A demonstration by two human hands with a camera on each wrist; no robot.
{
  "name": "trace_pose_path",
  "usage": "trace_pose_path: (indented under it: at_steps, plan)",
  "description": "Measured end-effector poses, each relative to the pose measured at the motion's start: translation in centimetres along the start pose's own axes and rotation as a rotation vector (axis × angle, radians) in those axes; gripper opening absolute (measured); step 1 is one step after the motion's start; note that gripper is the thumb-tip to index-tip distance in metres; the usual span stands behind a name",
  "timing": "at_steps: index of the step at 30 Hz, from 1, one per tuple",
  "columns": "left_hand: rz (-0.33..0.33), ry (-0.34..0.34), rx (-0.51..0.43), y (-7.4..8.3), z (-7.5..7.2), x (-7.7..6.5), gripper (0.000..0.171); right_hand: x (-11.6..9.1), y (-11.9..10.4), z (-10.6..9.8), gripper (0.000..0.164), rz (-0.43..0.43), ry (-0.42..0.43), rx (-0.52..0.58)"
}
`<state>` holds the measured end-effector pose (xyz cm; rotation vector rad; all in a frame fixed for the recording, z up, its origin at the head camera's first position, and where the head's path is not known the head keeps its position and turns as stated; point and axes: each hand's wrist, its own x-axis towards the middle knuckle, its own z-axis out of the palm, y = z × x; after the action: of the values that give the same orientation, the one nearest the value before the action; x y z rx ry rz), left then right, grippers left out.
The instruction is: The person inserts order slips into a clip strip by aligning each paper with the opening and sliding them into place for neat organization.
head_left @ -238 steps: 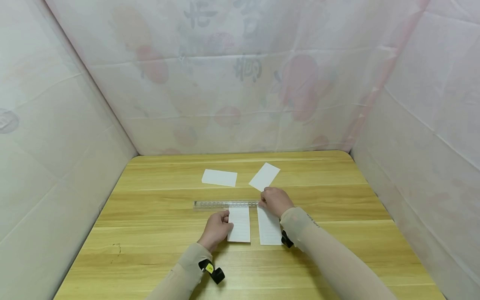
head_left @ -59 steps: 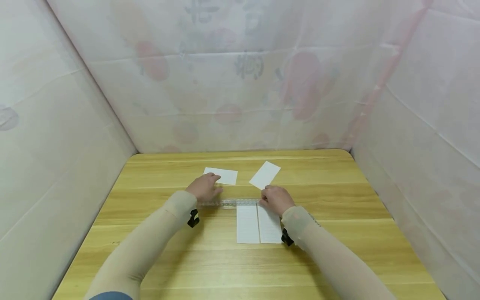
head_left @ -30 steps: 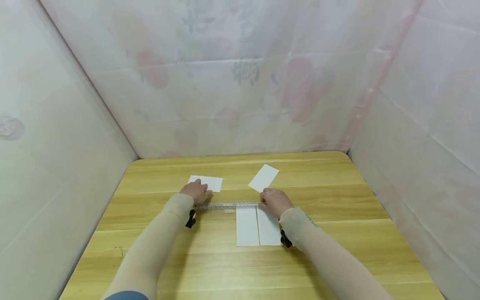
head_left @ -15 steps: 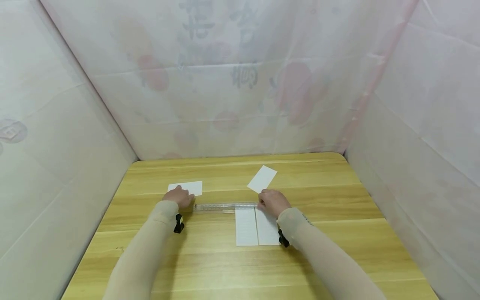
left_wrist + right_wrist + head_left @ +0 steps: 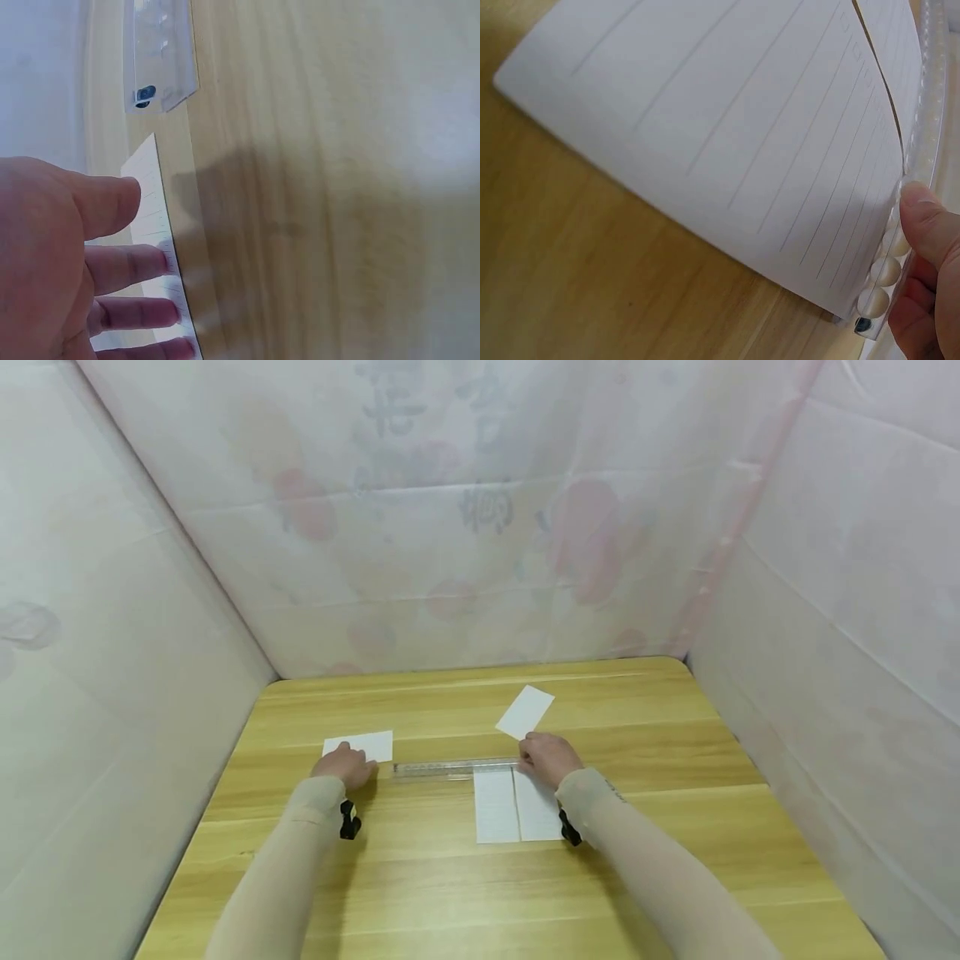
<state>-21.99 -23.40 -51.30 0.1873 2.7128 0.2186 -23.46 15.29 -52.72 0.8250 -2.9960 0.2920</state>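
Observation:
My left hand [image 5: 345,766] rests its outstretched fingers on a white lined card [image 5: 371,744] at the table's left. In the left wrist view the fingertips reach almost to that card's [image 5: 152,210] long edge, the thumb apart from them. My right hand [image 5: 550,758] grips the right end of a clear plastic ruler [image 5: 442,768]; its thumb presses on the ruler [image 5: 885,271] in the right wrist view, fingers curled behind. Two lined cards, a left one [image 5: 497,808] and a right one [image 5: 735,127], lie side by side with their top ends at the ruler, a thin gap between them.
Another white card [image 5: 525,712] lies slanted beyond my right hand. The wood-grain table [image 5: 480,902] has rounded far corners and is walled by pale printed cloth [image 5: 465,552] at the back and both sides. Black cameras sit on both wrists.
Earlier my left hand was at the near left card, which now lies closer to the right one. It has since moved to a far card and slid it left, turning it slightly. Right hand stays put.

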Motion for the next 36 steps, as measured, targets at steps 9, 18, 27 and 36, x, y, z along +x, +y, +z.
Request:
trace_pose_path:
  at_steps: [9, 18, 27, 36]
  plan:
    - [-0.003, 0.04, -0.04, -0.2, 0.9, -0.9, 0.05, 0.1, 0.6, 0.1, 0.016, -0.016, 0.027, -0.017]
    - [-0.001, 0.07, -0.049, -0.3, 1.1, -1.7, 0.048, 0.5, 0.3, 0.3, 0.014, -0.029, 0.035, -0.029]
    - [0.0, 0.058, -0.057, -0.9, 1.4, -2.3, 0.046, 0.2, -0.1, 1.0, 0.017, -0.072, 0.079, -0.022]
    - [0.021, 0.068, -0.06, -0.7, 1.6, -2.2, 0.049, -0.1, -0.2, 0.7, 0.017, -0.052, 0.043, -0.03]
